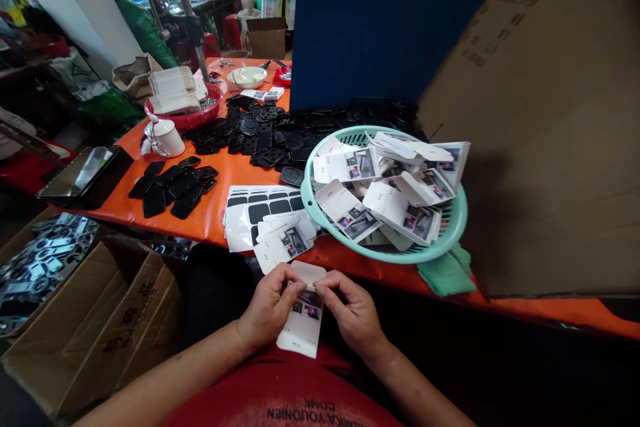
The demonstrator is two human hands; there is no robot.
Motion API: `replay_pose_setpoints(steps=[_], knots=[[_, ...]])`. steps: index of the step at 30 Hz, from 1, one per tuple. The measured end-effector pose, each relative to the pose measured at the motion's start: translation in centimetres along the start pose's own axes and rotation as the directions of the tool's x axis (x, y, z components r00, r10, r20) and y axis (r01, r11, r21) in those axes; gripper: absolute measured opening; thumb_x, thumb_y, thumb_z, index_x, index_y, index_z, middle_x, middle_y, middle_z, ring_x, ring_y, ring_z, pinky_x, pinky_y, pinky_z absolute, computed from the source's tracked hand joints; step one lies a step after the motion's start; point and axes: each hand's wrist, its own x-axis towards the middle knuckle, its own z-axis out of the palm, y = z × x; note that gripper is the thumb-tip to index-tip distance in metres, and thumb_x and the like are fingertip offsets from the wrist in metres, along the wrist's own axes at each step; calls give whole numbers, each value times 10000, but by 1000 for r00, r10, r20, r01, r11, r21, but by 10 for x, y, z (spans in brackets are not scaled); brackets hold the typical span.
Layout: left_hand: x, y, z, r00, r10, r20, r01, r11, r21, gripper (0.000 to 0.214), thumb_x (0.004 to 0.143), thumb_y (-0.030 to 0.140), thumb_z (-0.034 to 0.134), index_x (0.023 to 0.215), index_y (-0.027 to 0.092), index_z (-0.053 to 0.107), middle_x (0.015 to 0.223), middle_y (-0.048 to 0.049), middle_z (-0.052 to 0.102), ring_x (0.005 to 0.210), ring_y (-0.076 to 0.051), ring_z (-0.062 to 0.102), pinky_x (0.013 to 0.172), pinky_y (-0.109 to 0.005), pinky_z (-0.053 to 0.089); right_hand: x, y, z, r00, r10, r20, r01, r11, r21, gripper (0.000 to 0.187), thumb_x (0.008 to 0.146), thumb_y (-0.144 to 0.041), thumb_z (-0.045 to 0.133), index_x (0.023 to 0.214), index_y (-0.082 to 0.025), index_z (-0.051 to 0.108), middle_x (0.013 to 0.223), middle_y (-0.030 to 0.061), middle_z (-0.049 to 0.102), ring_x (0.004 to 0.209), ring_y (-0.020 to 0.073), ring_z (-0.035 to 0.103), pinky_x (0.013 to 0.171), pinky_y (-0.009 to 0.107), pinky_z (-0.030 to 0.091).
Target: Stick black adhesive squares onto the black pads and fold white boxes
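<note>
Between my hands is a small white printed carton (305,327), its upper flap standing up away from me. My left hand (270,303) pinches its left side near the fold, thumb against the printed face. On the opposite side, my right hand (354,313) pinches the same top edge between thumb and finger. Just beyond lie several flat cartons (283,243) of the same print, resting on white sheets with black rounded shapes (240,213). To the right, a light green plastic basket (313,208) is heaped with more such cartons (403,210).
Many black plastic plates (265,133) cover the orange table (210,213). A white mug (166,138) and a red basket (197,121) stand left. A large cardboard sheet (540,147) and a blue panel (375,27) rise on the right. Open boxes (115,307) sit low at left.
</note>
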Motion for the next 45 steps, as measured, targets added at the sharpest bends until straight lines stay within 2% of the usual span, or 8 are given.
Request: replay_pose_setpoints(steps=[6, 12, 20, 24, 31, 37, 42, 45], knots=[[4, -1, 3, 997, 72, 1, -72, 997, -38, 255, 932, 367, 515, 1080, 164, 554, 861, -36, 617, 765, -139, 571, 717, -262, 469, 4, 7, 0, 967, 253, -15, -243, 943, 227, 357, 764, -413, 759, 1060, -238, 662, 789, 0, 673, 719, 165, 638, 703, 282, 532], [4, 0, 0, 1000, 28, 10, -29, 995, 92, 253, 892, 401, 575, 942, 153, 588, 782, -17, 596, 698, -125, 537, 650, -237, 442, 4, -2, -13, 996, 31, 89, -36, 998, 53, 151, 830, -353, 694, 838, -216, 757, 839, 53, 703, 798, 192, 658, 757, 306, 527], [16, 29, 3, 999, -47, 4, 47, 999, 16, 166, 844, 324, 605, 841, 167, 553, 683, 34, 513, 607, -92, 451, 569, -206, 379, 15, -22, -12, 934, 350, 69, -355, 930, 90, 198, 726, -382, 770, 784, -193, 757, 774, 39, 743, 711, 184, 669, 684, 284, 546], [16, 22, 0, 998, -64, 17, 64, 998, -8, 184, 819, 320, 647, 794, 143, 604, 715, -4, 582, 657, -111, 514, 624, -229, 427, 8, -17, -14, 984, 170, 48, -168, 985, -28, 147, 805, -329, 706, 783, -195, 762, 766, 48, 727, 706, 181, 667, 671, 280, 539], [10, 5, -8, 965, 242, 100, -256, 951, 173, 195, 901, 318, 574, 878, 157, 681, 910, -85, 678, 877, -178, 635, 819, -312, 507, -8, -2, -15, 988, -80, 134, 104, 978, -182, 133, 872, -233, 651, 983, -214, 722, 820, 38, 686, 740, 162, 669, 659, 246, 546], [29, 25, -23, 922, 375, -93, -319, 874, 367, 264, 950, 319, 494, 1152, 192, 606, 1032, -89, 680, 938, -190, 644, 852, -342, 521, 20, -55, -45, 944, -329, -35, 297, 888, -350, 205, 834, -182, 676, 1035, -217, 691, 867, 30, 701, 738, 152, 659, 664, 249, 548], [57, 32, -40, 902, 412, 133, -347, 503, 792, 608, 744, 438, 743, 1245, 162, 538, 1307, -169, 561, 1289, -347, 446, 1056, -536, 386, 83, -95, -101, 784, -303, -541, 221, 952, -212, 162, 778, -299, 758, 896, -202, 705, 745, 13, 670, 555, 131, 579, 480, 262, 481], [72, 28, -42, 929, 302, 215, -306, 295, 905, 804, 639, 390, 820, 1314, 128, 472, 1385, -215, 482, 1382, -402, 317, 1112, -582, 290, 125, -105, -124, 721, -282, -632, 259, 957, -132, 214, 708, -338, 813, 797, -204, 672, 641, -9, 602, 489, 127, 519, 458, 293, 437]])
